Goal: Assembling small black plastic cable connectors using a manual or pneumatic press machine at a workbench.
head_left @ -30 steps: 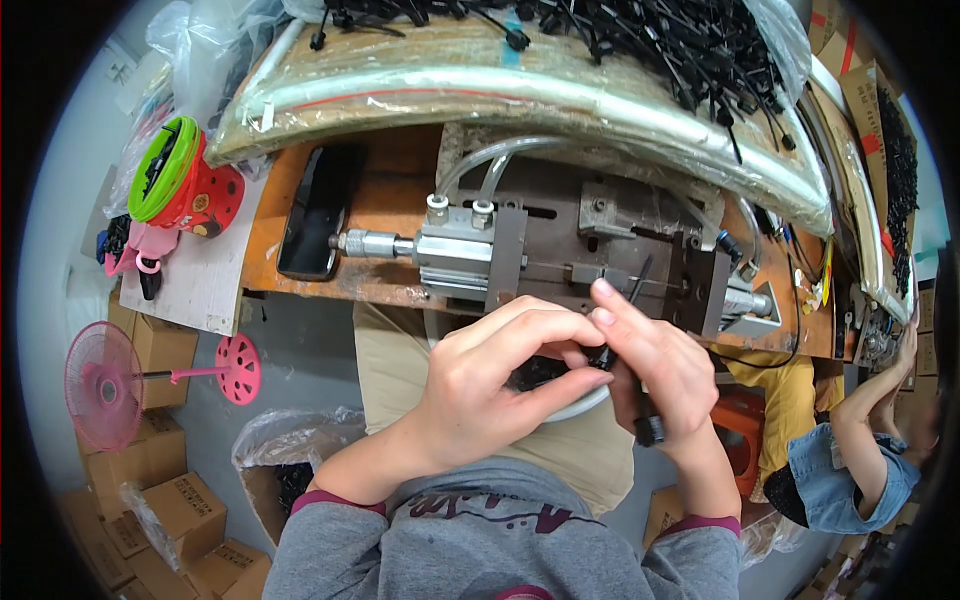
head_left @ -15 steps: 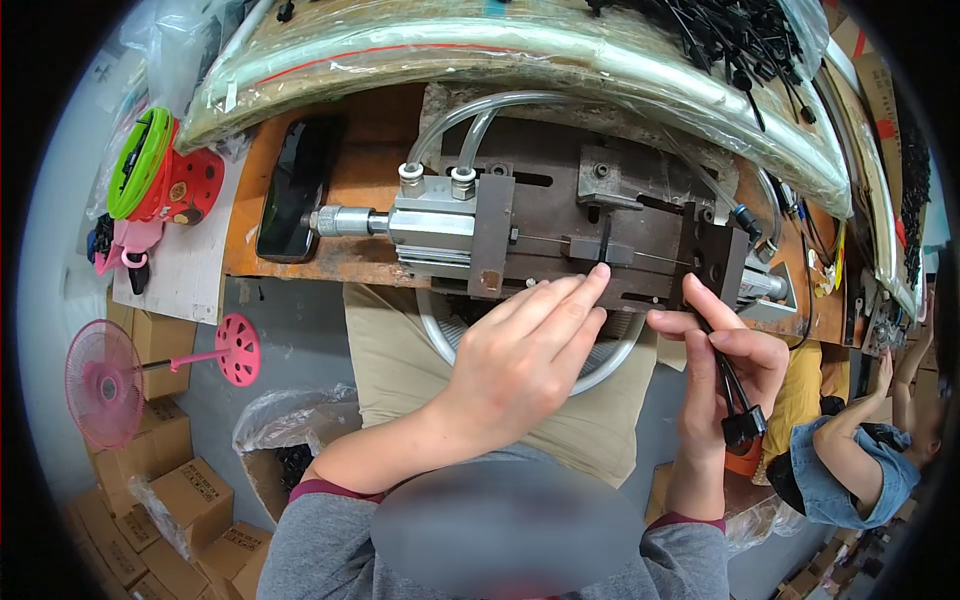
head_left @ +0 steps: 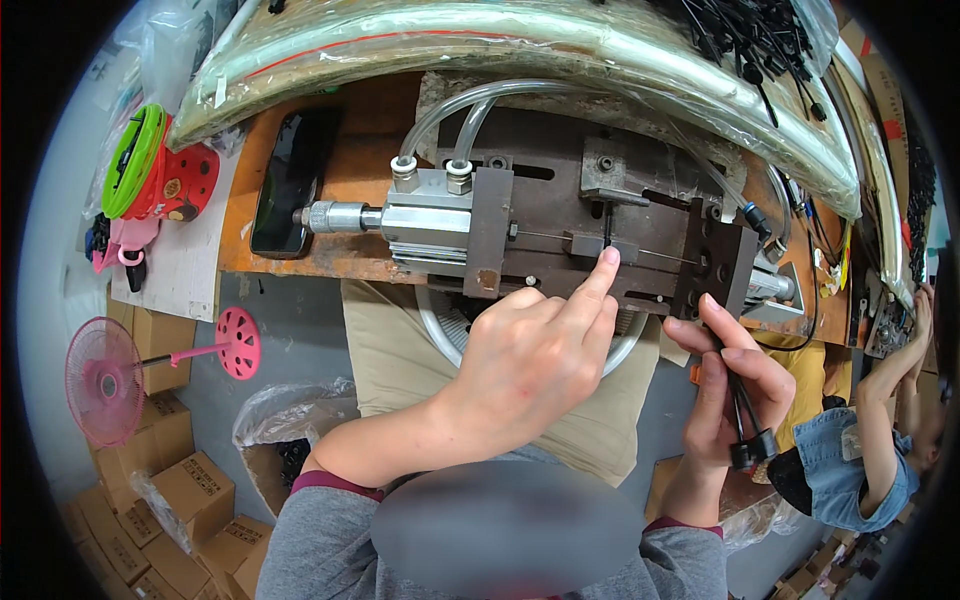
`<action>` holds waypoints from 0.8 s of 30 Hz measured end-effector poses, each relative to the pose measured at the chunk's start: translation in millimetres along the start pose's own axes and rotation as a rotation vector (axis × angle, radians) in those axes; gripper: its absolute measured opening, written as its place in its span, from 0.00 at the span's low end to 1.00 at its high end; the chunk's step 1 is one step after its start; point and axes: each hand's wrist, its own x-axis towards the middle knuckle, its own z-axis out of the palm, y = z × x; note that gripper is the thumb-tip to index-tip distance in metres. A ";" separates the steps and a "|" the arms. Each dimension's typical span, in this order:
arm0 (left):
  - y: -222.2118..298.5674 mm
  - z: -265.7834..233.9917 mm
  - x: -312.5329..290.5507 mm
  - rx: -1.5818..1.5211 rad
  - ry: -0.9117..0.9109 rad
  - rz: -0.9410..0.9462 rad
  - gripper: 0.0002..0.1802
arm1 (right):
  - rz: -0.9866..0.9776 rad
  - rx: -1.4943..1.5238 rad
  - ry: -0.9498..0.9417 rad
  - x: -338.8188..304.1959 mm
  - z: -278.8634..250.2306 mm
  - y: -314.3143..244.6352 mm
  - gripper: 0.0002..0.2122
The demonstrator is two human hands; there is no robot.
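Note:
My left hand [head_left: 535, 355] reaches over the clamping jig [head_left: 540, 190], palm down. Its index finger is stretched out, and the tip touches the lower end of a thin black rod-like piece [head_left: 608, 222]. That piece lies across a small dark block [head_left: 584, 246] on a thin metal rod. The other left fingers are loosely bent, with nothing seen in them. To the right of the jig's near edge, my right hand [head_left: 735, 375] is closed round a few thin black stems with thick capped ends [head_left: 752, 448], which hang down below the fingers.
An air cylinder [head_left: 430, 228] with clear hoses [head_left: 500, 92] forms the jig's left side. A phone [head_left: 287, 185] lies on the wooden bench. More black stemmed pieces [head_left: 755, 60] are heaped on the plastic-wrapped ledge [head_left: 480, 50]. Far right, a co-worker's arm [head_left: 890, 400] shows.
My left index finger has moved slightly up along the black piece, and its middle finger has drawn back. My right hand has shifted slightly right and down with the stems.

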 end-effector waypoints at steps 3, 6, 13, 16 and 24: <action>-0.7 -1.5 0.3 -0.017 -0.014 -0.011 0.12 | 0.060 -0.102 -0.089 -5.2 -10.0 -3.1 0.07; -0.1 -0.4 0.1 -0.068 -0.011 -0.035 0.13 | 0.007 -0.345 -0.142 -2.7 -14.3 -9.9 0.08; 2.0 -22.9 -13.4 -1.003 0.060 -0.265 0.20 | -0.220 -0.753 -0.024 -3.5 -6.7 -4.8 0.10; 0.9 -25.8 -22.8 -1.621 -0.017 -0.610 0.29 | -0.352 -0.659 -0.198 0.5 -7.5 4.8 0.16; -1.2 -33.0 -20.9 -1.354 -0.196 -0.453 0.31 | -0.547 -0.655 -0.310 15.1 14.5 6.2 0.16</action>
